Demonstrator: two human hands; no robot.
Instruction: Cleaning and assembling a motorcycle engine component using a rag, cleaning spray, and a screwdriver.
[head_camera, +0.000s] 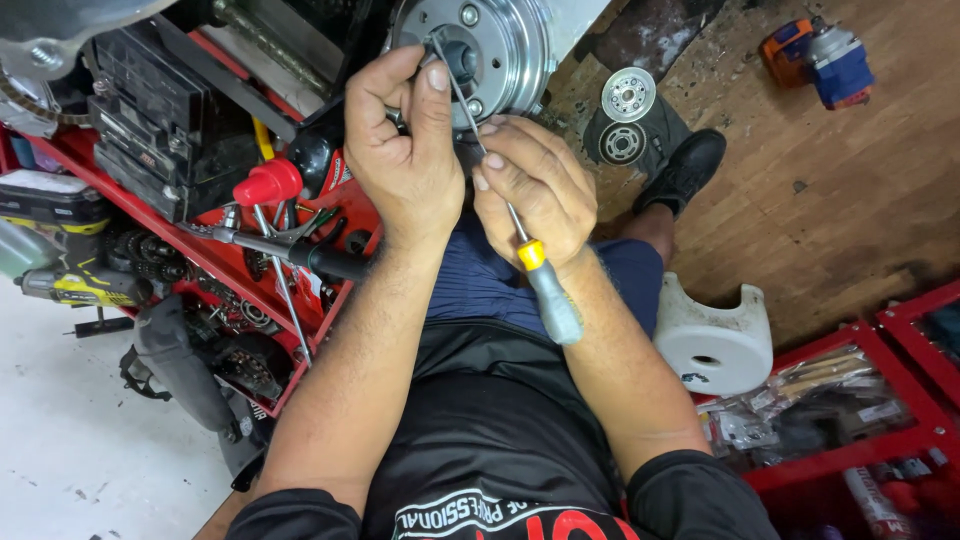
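Note:
A round silver metal hub with bolts (505, 45) sits at the top centre. My left hand (400, 150) is curled against its lower left edge, thumb raised beside the thin shaft. My right hand (535, 190) grips a slim screwdriver (545, 290) with a grey and yellow handle; its long steel shaft runs up between my hands and its tip reaches the middle of the hub. The handle sticks out below my right palm.
A red tool cart (250, 290) at left holds wrenches, a red-capped bottle (268, 183), chains and gears. A yellow power tool (75, 285) lies far left. Two round metal discs (628, 95) lie on the wooden floor. A white stool (712, 340) and red parts tray (850, 440) are right.

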